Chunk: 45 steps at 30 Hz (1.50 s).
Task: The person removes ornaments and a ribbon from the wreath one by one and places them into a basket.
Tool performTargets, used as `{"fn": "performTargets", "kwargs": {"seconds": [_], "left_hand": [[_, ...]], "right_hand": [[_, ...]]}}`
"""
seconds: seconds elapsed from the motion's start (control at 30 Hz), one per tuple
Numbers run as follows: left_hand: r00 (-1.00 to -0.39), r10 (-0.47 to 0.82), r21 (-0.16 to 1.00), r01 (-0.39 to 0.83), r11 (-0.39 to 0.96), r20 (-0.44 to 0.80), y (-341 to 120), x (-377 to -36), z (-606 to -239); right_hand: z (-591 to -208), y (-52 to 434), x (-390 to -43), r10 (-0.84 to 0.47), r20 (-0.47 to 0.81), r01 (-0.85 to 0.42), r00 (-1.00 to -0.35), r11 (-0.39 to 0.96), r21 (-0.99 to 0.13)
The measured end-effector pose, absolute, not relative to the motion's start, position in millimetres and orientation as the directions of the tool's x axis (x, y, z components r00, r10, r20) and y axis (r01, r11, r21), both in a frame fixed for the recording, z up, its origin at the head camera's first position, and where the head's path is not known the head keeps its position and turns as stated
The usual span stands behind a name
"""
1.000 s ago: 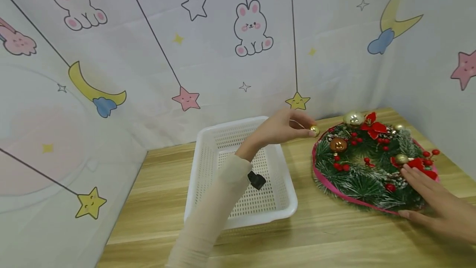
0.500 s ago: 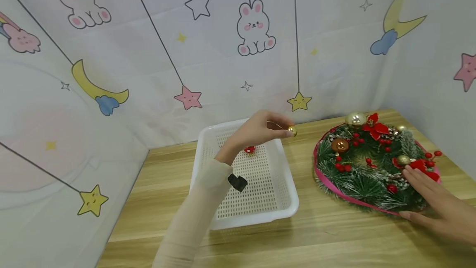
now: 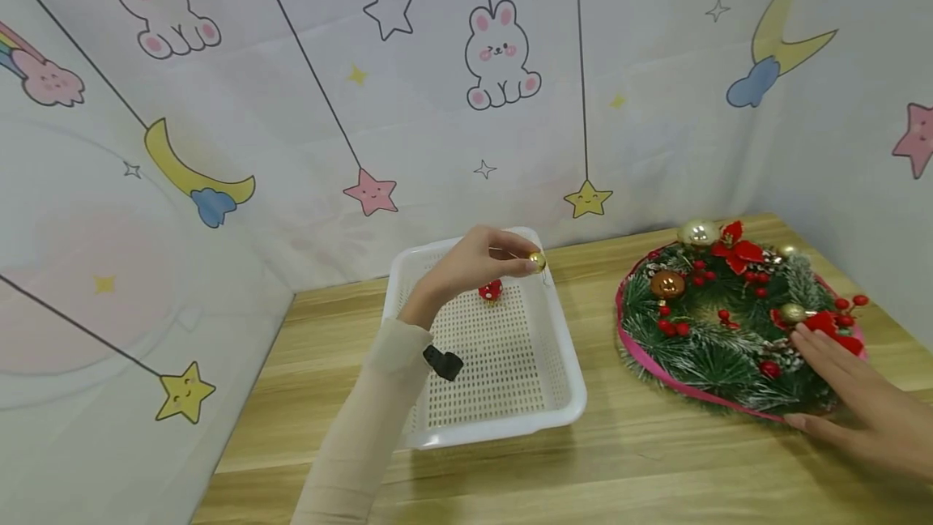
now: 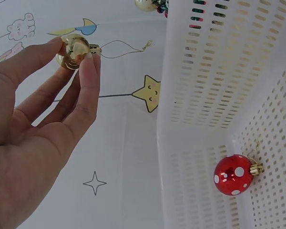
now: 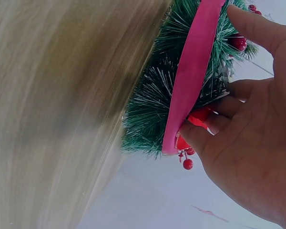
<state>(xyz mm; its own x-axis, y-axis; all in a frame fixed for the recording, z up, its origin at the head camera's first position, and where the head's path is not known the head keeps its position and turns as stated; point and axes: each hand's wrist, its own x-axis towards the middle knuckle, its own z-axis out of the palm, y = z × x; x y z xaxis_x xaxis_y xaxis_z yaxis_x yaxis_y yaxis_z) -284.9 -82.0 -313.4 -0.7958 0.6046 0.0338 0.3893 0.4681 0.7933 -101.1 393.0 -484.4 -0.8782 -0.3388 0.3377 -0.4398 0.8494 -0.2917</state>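
Over the right rim of the white basket (image 3: 576,416), my left hand (image 3: 470,259) pinches a small gold Christmas bauble (image 3: 537,261) between thumb and fingertips. Its thin hanging loop (image 4: 126,46) trails free in the left wrist view. My right hand (image 3: 860,407) rests on the near right side of a green wreath (image 3: 717,363), its fingers laid over the greenery and its thumb at the rim. A pink ribbon (image 5: 190,71) runs round the wreath's edge. Red flowers, berries, a copper bauble (image 3: 666,283) and gold baubles decorate it.
Inside the basket lies a red bauble (image 4: 233,174) with white dots. Basket and wreath stand apart on a wood-grain table (image 3: 641,468). A white curtain (image 3: 423,128) printed with rabbits, stars and moons hangs behind. A black wrist device (image 3: 443,363) sits at the left sleeve.
My left hand has carried the gold bauble leftward from beside the wreath to the basket's right rim. The red dotted bauble has come into sight. My right hand stays on the wreath.
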Motion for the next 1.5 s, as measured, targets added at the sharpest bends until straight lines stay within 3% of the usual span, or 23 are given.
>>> {"fn": "performTargets", "kwargs": {"seconds": [0.53, 1.07, 1.5], "left_hand": [[-0.839, 0.541, 0.861, 0.240, 0.449, -0.048, -110.0, -307.8, -346.9], [-0.851, 0.492, 0.847, 0.115, 0.519, -0.186, -119.9, -319.8, -371.0], [-0.862, 0.471, 0.744, 0.188, 0.641, -0.188, -122.0, -323.5, -392.8]], "right_hand": [[-483.2, 392.1, -99.9, -0.320, 0.328, -0.422, -0.889, 0.850, -0.314], [-479.8, 388.8, -98.3, -0.328, 0.339, -0.431, -0.882, 0.852, -0.298], [-485.3, 393.5, -101.5, -0.326, 0.325, -0.425, -0.888, 0.852, -0.305]]}}
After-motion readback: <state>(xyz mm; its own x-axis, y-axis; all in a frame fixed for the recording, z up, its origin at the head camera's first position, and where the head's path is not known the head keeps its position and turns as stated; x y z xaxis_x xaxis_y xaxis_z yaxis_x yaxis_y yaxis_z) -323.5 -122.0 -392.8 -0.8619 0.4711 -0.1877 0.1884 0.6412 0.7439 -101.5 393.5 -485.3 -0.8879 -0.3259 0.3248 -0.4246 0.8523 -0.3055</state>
